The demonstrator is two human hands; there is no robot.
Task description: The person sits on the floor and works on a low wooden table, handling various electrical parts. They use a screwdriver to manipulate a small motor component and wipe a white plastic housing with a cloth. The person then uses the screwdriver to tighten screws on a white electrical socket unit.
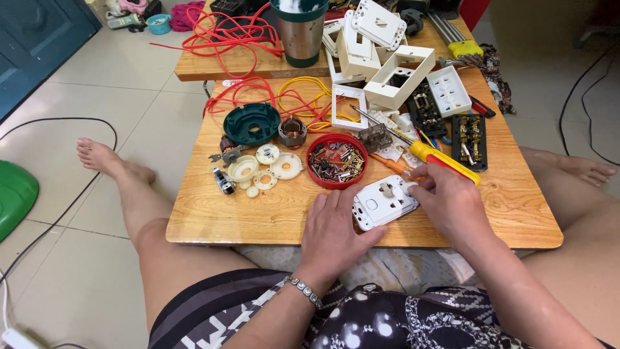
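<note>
1. Switch plate (382, 203), white plastic, lies at the table's (213, 216) near edge, between both hands; probably light, stiff and brittle at the corners, best held by its edges.
2. Left hand (332, 232) rests flat, pinning its left side; right hand (449, 207) is closed around a yellow-and-red screwdriver (445, 161).
3. Red round lid (336, 160) of small metal parts sits just beyond; no labels are legible.

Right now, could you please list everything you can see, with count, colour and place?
switch plate: one, white, table front, under both hands
screwdriver: one, yellow-red, in right hand
bowl: one, red, holds metal bits, table centre
cover: one, dark green, table left
discs: several, cream, below cover
wires: many, red and yellow, back
cup: one, steel, back
boxes: several, white, back right
table: one, wooden
left hand: steadies plate
right hand: grips screwdriver
</note>
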